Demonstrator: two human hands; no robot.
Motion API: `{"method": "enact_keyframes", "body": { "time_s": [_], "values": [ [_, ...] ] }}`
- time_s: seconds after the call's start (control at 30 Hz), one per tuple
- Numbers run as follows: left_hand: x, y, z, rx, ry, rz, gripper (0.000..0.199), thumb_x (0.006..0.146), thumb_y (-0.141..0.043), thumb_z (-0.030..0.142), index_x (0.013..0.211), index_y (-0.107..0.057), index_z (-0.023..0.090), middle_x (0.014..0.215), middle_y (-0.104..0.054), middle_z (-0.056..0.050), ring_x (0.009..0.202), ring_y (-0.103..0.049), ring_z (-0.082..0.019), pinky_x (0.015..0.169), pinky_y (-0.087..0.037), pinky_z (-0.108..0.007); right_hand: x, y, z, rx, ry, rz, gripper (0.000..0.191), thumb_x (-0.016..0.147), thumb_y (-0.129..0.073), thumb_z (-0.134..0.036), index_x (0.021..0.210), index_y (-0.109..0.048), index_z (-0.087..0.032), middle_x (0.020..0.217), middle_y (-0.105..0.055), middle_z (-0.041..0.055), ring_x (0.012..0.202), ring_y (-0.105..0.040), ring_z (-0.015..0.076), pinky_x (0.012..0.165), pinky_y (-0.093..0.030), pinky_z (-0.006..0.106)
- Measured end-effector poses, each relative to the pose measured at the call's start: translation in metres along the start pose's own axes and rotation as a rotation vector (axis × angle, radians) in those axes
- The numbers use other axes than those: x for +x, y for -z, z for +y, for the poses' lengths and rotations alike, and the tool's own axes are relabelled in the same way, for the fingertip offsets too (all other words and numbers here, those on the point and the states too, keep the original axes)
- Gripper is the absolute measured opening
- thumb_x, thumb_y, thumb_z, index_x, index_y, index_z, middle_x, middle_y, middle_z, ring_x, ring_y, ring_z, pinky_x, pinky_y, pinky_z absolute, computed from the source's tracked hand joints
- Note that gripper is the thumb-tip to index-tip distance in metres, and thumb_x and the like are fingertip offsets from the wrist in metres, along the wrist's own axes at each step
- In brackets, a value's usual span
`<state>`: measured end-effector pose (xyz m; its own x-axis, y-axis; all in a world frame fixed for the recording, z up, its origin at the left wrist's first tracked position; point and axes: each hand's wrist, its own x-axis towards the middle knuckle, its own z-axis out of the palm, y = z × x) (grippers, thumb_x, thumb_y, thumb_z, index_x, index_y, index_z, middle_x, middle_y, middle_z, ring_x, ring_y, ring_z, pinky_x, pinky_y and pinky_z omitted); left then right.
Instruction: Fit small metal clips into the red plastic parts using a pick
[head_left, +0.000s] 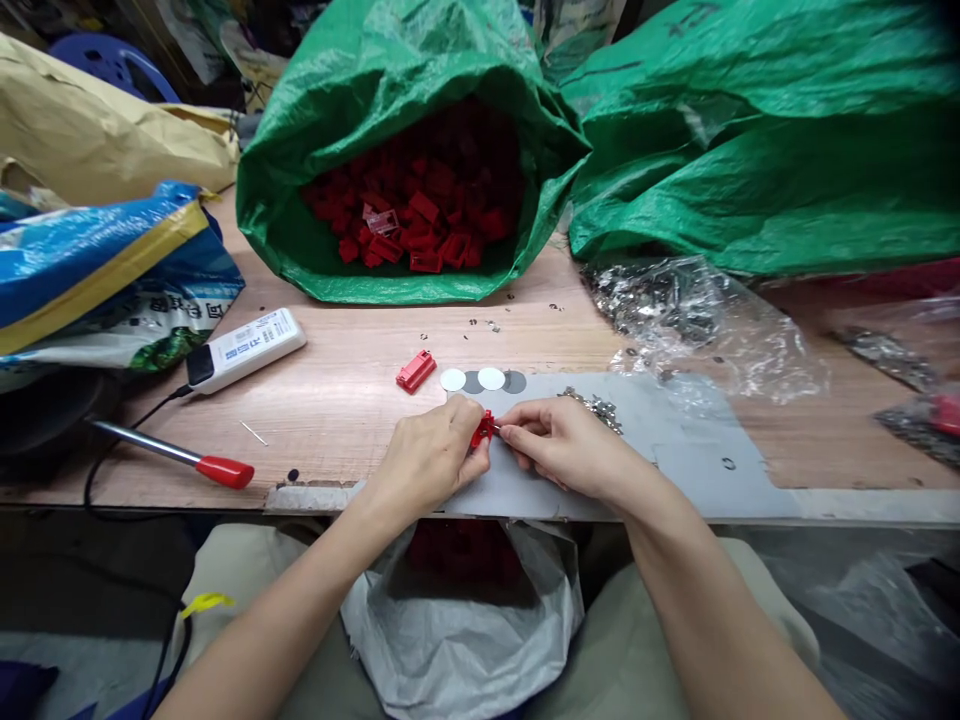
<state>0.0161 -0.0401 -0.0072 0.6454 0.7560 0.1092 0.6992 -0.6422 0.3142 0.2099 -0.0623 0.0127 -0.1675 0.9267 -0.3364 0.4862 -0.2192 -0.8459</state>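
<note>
Two hands (431, 455) (566, 445) pinch one red part (482, 430); perhaps four discs (453, 380).

The red piece (482, 430) is mostly hidden between the left hand (431, 455) and right hand (561, 443); its shape cannot be told. At three o'clock, a blurred red thing (946, 412) is cut by the edge.

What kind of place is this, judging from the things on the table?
Probably a small workshop bench for hand assembly. A green sack full of red plastic parts lies open on the wooden table, clear bags hold small metal pieces, and both hands hold one red part.
</note>
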Motion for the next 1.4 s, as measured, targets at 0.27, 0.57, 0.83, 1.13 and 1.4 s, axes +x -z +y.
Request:
{"method": "enact_keyframes", "body": {
  "time_s": [0.27, 0.57, 0.83, 1.13, 1.4],
  "values": [
    [-0.003, -0.001, -0.002, 0.024, -0.008, 0.023, 0.019, 0.097, -0.043, 0.035, 0.107, -0.05, 0.02, 0.094, -0.068, -0.004, 0.082, -0.068, -0.023, 0.059, -0.039, -0.031, 0.001, -0.014, -0.004, -0.062, 0.021, 0.121, 0.015, 0.084, -0.057, -0.023, 0.072, -0.064, -0.018, 0.057, -0.065, 0.0016, 0.052, -0.057, 0.0139, 0.049, -0.039, 0.023],
    [-0.004, -0.001, 0.0, -0.078, 0.076, 0.041, 0.021, 0.096, -0.046, 0.036, 0.108, -0.05, 0.02, 0.091, -0.069, -0.005, 0.083, -0.067, -0.024, 0.063, -0.041, -0.03, -0.003, 0.01, 0.007, 0.233, 0.004, -0.198, 0.027, 0.089, -0.06, -0.037, 0.101, -0.069, -0.014, 0.066, -0.066, 0.0004, 0.039, -0.046, 0.0065, 0.039, -0.034, 0.019],
    [-0.001, 0.013, -0.007, -1.275, 0.395, 0.192, 0.036, 0.094, -0.047, 0.058, 0.096, -0.047, 0.021, 0.068, -0.055, 0.003, 0.05, -0.046, -0.009, 0.049, -0.032, -0.02, -0.007, 0.004, 0.003, 0.366, 0.243, 0.037, 0.048, 0.09, -0.065, -0.043, 0.13, -0.062, -0.017, 0.071, -0.064, -0.0005, 0.045, -0.047, 0.0073, 0.044, -0.038, 0.021],
    [0.007, 0.017, -0.007, -2.035, 0.632, -0.24, 0.053, 0.093, -0.041, 0.065, 0.074, -0.046, 0.017, 0.053, -0.033, 0.009, 0.04, -0.017, -0.003, 0.04, -0.015, -0.016, -0.005, -0.022, -0.013, 0.065, 0.526, 0.236, 0.044, 0.095, -0.058, -0.031, 0.138, -0.061, -0.02, 0.069, -0.061, -0.0007, 0.061, -0.052, 0.0119, 0.058, -0.045, 0.024],
    [0.007, 0.01, -0.011, -2.103, 0.576, -0.214, 0.051, 0.088, -0.05, 0.065, 0.071, -0.043, 0.018, 0.051, -0.03, 0.01, 0.039, -0.015, -0.002, 0.039, -0.013, -0.015, 0.0, -0.026, -0.021, -0.051, 0.565, 0.327, 0.033, 0.095, -0.056, -0.031, 0.121, -0.074, -0.022, 0.072, -0.067, 0.0032, 0.063, -0.058, 0.0166, 0.064, -0.051, 0.029]
  ]
}}
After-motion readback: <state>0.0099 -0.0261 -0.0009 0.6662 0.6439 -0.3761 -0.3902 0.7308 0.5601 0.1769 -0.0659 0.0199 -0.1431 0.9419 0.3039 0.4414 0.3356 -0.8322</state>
